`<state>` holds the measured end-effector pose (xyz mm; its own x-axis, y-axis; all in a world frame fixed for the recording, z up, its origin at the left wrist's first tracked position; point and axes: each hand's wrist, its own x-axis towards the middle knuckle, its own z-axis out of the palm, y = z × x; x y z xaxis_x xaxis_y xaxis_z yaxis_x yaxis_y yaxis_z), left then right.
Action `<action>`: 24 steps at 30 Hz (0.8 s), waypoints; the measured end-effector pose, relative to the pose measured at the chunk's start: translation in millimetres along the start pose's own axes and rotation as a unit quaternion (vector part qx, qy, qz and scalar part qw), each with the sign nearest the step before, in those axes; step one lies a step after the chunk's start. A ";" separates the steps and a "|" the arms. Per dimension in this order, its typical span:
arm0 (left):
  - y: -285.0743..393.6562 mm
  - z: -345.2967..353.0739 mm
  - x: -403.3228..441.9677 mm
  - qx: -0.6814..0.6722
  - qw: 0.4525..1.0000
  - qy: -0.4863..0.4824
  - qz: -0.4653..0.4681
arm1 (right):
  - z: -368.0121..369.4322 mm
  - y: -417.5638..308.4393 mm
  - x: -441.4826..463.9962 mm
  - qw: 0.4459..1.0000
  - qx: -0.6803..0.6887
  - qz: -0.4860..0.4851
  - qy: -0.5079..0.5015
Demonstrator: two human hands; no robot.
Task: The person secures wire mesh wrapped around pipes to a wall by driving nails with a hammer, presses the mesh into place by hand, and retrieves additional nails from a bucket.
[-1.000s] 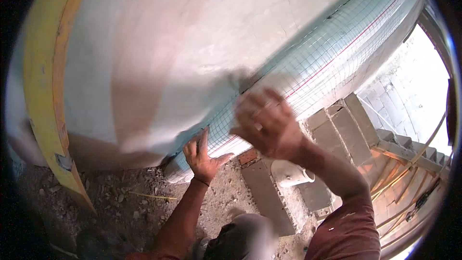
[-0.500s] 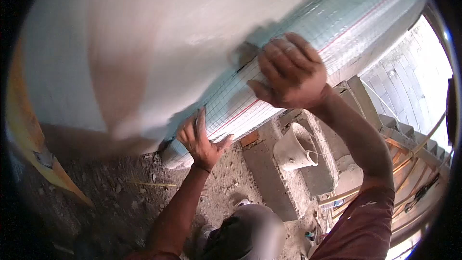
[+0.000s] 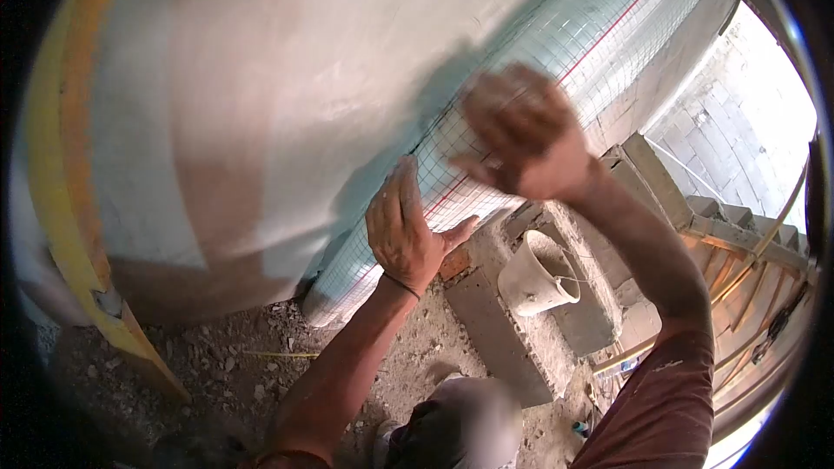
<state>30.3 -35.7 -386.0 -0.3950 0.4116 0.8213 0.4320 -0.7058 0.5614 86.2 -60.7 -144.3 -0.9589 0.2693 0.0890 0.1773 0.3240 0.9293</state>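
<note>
A band of pale blue-green mesh (image 3: 543, 52) with a red line along it runs diagonally along the edge of the smooth wall (image 3: 347, 26). My left hand (image 3: 404, 230) lies against the mesh's lower stretch, fingers extended together and thumb spread out. Higher up on the band is my right hand (image 3: 526, 135), smeared by motion. Its thumb stands apart from the fingers, but I cannot tell how far they are bent or whether the palm touches the mesh.
A white bucket (image 3: 534, 278) stands among concrete blocks (image 3: 495, 330) below the mesh. At the left leans a yellow level-like bar (image 3: 74, 182). Rubble (image 3: 217, 365) covers the ground. Concrete steps (image 3: 738, 217) and timber poles lie to the right.
My left hand has slid up and right along the mesh, its fingers closer together. The right hand stays near the same stretch, now more blurred. The view has shifted slightly.
</note>
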 end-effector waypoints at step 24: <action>0.4 -16.4 24.8 -0.046 0.995 -0.066 -0.053 | -52.3 -3.0 48.0 0.861 0.338 0.359 0.122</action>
<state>7.4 -35.2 -367.1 -0.3224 0.5544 0.7673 0.3145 -0.7018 0.6392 28.0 -96.1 -124.1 -0.5513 0.4478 0.7039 0.7536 0.6293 0.1898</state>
